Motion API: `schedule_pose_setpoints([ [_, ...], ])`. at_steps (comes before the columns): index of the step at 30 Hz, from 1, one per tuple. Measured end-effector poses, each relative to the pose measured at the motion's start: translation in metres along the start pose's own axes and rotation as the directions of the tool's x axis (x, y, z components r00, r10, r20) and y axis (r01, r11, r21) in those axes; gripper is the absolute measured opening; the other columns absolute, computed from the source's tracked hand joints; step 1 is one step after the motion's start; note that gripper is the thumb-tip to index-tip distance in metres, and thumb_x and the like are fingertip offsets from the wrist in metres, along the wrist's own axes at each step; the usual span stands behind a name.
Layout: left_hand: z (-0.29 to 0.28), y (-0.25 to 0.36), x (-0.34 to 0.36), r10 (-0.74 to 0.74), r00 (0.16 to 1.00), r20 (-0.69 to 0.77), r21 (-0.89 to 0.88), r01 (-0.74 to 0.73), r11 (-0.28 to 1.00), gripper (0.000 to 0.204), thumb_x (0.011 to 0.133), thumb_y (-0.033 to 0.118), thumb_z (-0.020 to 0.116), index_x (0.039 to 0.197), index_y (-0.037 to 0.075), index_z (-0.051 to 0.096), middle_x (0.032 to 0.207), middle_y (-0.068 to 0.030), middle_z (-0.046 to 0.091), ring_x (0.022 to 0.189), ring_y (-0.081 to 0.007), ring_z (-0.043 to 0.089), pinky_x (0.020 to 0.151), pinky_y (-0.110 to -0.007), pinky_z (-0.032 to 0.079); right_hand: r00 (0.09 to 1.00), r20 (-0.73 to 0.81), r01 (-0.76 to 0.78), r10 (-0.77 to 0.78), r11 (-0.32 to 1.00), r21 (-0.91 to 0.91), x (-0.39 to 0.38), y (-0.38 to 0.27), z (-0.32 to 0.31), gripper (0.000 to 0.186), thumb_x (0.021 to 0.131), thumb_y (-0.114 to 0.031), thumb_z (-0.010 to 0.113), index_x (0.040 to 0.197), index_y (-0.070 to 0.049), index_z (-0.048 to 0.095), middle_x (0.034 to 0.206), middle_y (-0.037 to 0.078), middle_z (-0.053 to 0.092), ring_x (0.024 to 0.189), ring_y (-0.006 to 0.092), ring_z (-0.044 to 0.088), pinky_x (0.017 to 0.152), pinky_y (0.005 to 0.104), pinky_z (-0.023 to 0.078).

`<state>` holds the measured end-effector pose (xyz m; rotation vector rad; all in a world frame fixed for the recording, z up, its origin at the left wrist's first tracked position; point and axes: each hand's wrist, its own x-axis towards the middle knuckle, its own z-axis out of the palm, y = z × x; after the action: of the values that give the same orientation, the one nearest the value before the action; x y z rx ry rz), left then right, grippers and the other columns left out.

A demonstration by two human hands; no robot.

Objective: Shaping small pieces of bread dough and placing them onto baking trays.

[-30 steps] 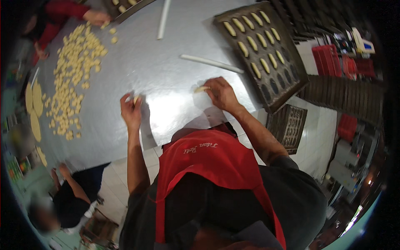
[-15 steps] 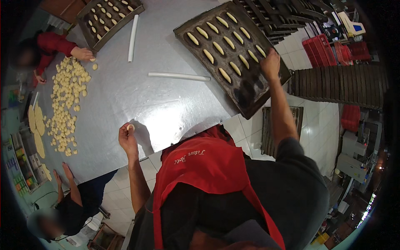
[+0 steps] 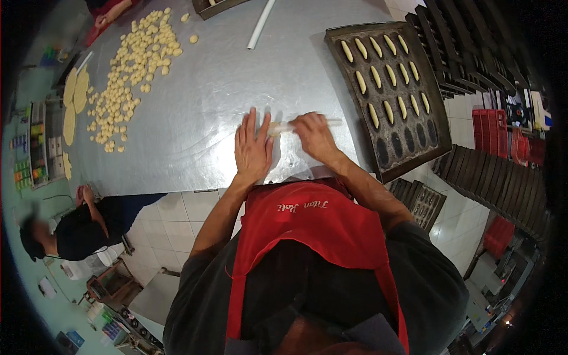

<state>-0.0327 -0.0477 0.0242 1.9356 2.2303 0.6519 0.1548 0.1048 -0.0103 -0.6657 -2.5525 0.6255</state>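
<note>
The left hand (image 3: 252, 148) lies open, palm down; the right hand (image 3: 318, 137) grips one white rod (image 3: 335, 122). One blurred piece of dough (image 3: 274, 128) sits between them, at the rod's left end. From the hands, one tray (image 3: 408, 158) at two to three o'clock holds fifteen dough sticks (image 3: 390, 75); a second rod (image 3: 261, 25) lies near twelve, uncountably many dough balls (image 3: 127, 89) toward ten.

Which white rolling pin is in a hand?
The near rolling pin, in the right hand by the red apron; the far rolling pin lies untouched.
</note>
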Motion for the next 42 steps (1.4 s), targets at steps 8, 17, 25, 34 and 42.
schedule_pose_setpoints([
  [8,0.028,-0.058,0.052,-0.068,0.992,-0.103,0.23,0.09,0.969,0.071,0.109,0.033,0.052,0.171,0.005,0.033,0.178,-0.0274,0.022,0.164,-0.0466,0.022,0.132,-0.061,0.011,0.989,-0.096,-0.103,0.109,0.993,0.06,0.024,-0.022,0.022,0.05,0.09,-0.027,0.081,0.13,-0.003,0.065,0.125,0.017,0.066,0.118,0.0393,0.059,0.101,0.053,0.047],
  [17,0.014,-0.007,-0.036,0.127,0.956,0.264,-0.11,-0.1,0.989,0.059,0.106,0.023,0.058,0.158,-0.002,0.048,0.157,-0.0247,0.052,0.146,-0.0386,0.05,0.122,-0.051,0.038,0.915,-0.079,-0.403,0.396,0.91,-0.097,-0.004,-0.015,0.03,0.036,0.084,-0.005,0.077,0.12,-0.003,0.069,0.128,0.014,0.068,0.119,0.0377,0.061,0.098,0.0483,0.049],
  [25,0.015,-0.015,-0.029,0.034,0.964,0.263,-0.12,-0.002,0.993,0.056,0.101,0.014,0.064,0.152,-0.006,0.054,0.149,-0.0262,0.056,0.141,-0.0427,0.055,0.123,-0.049,0.043,0.998,-0.001,0.056,-0.057,0.974,-0.222,-0.028,-0.071,0.028,0.046,0.094,-0.012,0.058,0.139,-0.005,0.068,0.136,0.012,0.065,0.118,0.03,0.06,0.098,0.0468,0.046],
  [34,-0.01,-0.066,-0.027,-0.039,0.999,0.037,-0.353,0.049,0.934,0.029,0.095,0.01,0.069,0.122,-0.001,0.066,0.127,-0.0208,0.065,0.121,-0.0406,0.063,0.107,-0.05,0.05,0.938,0.216,-0.281,0.27,0.959,0.02,0.081,-0.09,0.051,0.061,0.092,-0.025,0.069,0.146,0.001,0.063,0.154,0.022,0.057,0.134,0.0379,0.056,0.112,0.0548,0.042],
  [42,-0.091,-0.344,0.0,-0.363,0.881,-0.304,-0.055,0.364,0.93,0.021,0.093,0.013,0.069,0.111,0.002,0.072,0.108,-0.0189,0.07,0.104,-0.04,0.065,0.093,-0.051,0.051,0.958,0.232,-0.077,0.169,0.929,-0.361,0.04,-0.112,0.071,0.085,0.105,-0.049,0.061,0.168,0.0,0.031,0.174,0.03,0.023,0.163,0.0488,0.02,0.129,0.0705,0.015],
])
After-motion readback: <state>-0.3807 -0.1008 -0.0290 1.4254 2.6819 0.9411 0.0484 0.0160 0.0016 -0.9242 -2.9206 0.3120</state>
